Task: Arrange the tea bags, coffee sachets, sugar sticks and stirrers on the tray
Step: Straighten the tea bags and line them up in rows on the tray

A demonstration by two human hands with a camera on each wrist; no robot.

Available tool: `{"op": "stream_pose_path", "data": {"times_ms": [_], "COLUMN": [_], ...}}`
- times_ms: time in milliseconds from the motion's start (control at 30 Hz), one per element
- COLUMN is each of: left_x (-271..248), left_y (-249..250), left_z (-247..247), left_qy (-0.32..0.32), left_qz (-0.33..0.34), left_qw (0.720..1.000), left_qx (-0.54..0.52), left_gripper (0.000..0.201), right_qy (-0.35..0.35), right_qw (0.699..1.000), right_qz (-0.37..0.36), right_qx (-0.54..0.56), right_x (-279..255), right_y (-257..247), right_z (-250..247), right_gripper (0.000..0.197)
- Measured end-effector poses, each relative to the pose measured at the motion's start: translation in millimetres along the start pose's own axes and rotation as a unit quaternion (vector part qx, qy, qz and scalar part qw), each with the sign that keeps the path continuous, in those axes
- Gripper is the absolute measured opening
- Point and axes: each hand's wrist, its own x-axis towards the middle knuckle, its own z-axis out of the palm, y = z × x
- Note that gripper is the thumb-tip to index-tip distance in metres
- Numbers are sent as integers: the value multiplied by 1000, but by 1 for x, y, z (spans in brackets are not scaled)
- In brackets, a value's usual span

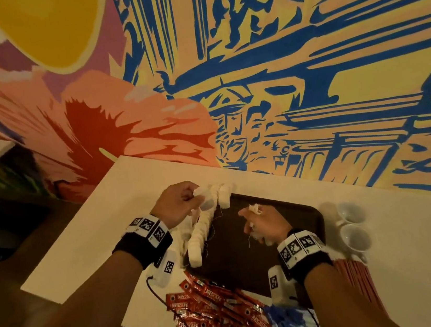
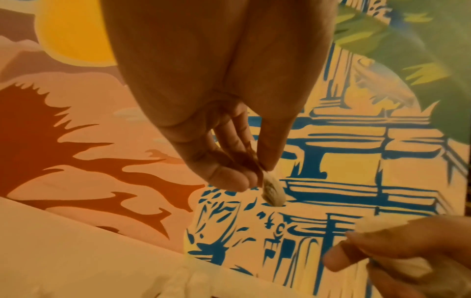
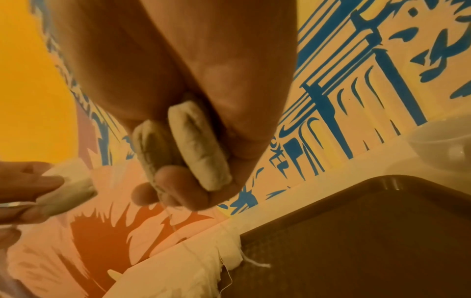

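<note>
Tea bags (image 1: pixel 199 230) line the left edge of a dark brown tray (image 1: pixel 301 211) on the white worktop (image 1: pixel 101 219), apparently to leave room for the rest. Left hand (image 1: pixel 177 205) pinches one bag above the row; right hand (image 1: pixel 265 224) clutches two more over the tray. Nescafe coffee sachets (image 1: pixel 214 310) lie heaped on the near worktop, two white cups (image 1: pixel 352 226) at right.
</note>
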Motion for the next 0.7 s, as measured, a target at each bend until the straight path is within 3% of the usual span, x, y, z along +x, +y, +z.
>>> {"op": "stream_pose_path", "data": {"times_ms": [300, 433, 700], "left_x": [91, 118, 151], "left_y": [-76, -93, -122], "left_z": [-14, 8, 50], "left_qy": [-46, -90, -162], "left_qz": [-56, -51, -27], "left_qw": [995, 986, 971], "left_qx": [66, 133, 176], "left_gripper": [24, 25, 14], "right_qy": [58, 58, 77], "right_qw": [994, 992, 985], "right_qz": [82, 108, 155], "right_qx": [37, 42, -21], "right_x": [69, 100, 164], "right_y": [8, 18, 30], "right_z": [19, 34, 50], "right_gripper": [22, 36, 43]}}
